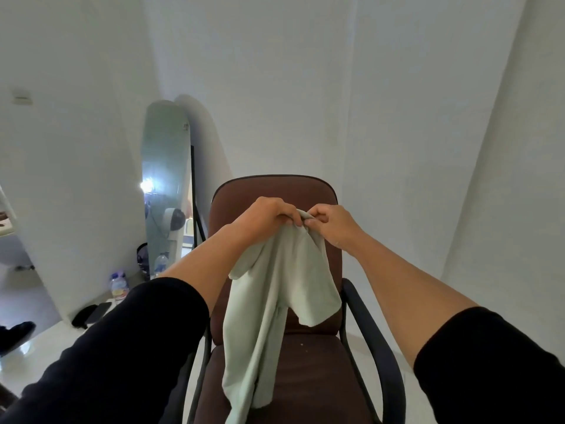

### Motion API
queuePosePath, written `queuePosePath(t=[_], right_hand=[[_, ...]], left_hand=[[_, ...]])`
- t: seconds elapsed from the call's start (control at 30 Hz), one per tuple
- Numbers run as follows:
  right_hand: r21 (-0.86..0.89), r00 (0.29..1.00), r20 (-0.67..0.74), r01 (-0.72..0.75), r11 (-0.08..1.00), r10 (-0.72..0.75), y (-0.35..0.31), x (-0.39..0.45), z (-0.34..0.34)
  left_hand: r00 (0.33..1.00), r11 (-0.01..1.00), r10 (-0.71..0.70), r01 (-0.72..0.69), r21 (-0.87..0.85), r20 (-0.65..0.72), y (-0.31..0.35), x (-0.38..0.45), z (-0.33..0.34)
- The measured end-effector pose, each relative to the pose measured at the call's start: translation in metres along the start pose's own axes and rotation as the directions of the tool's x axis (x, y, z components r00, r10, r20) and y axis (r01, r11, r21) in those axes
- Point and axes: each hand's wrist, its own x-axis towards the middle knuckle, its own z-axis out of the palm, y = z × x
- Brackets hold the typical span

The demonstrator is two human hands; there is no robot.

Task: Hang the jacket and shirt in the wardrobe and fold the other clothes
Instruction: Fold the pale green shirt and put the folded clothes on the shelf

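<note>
A pale green T-shirt (pixel 275 301) hangs in front of me, bunched at the top, its body and both short sleeves drooping down over the seat of a brown office chair (pixel 305 377). My left hand (pixel 269 217) and my right hand (pixel 331 221) pinch the top edge of the shirt side by side, almost touching, level with the upper part of the chair's backrest. Both arms reach forward from black sleeves. No wardrobe, jacket or hanger is in view.
The chair has black armrests (pixel 367 332) and stands against white walls. A tall mirror (pixel 166 179) leans in the left corner. Two water bottles (pixel 119 284), a small dark fan (pixel 142 260) and dark items (pixel 88 315) sit on the floor at left.
</note>
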Motion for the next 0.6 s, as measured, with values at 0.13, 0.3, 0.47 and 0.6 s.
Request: queuePosePath(t=[0.13, 0.3, 0.47, 0.6], right_hand=[[-0.013, 0.999, -0.035, 0.001, 1.0, -0.002, 0.001, 0.0, 0.0], [-0.011, 0.996, -0.093, 0.013, 1.0, -0.014, 0.002, 0.001, 0.006], [-0.004, 0.996, -0.035, 0.077, 0.997, -0.077, 0.002, -0.001, 0.01], [0.055, 0.997, 0.035, 0.069, 0.996, -0.071, -0.007, -0.003, 0.012]], left_hand=[[0.996, 0.993, 0.044, -0.053, 0.105, 0.081, -0.006, 0.0, -0.001], [0.998, 1.0, -0.011, 0.011, -0.005, 0.055, -0.003, -0.005, -0.004], [0.982, 0.971, -0.187, 0.186, -0.151, 0.011, -0.007, -0.008, -0.006], [0.964, 0.952, -0.263, 0.254, -0.174, -0.035, -0.005, -0.004, -0.007]])
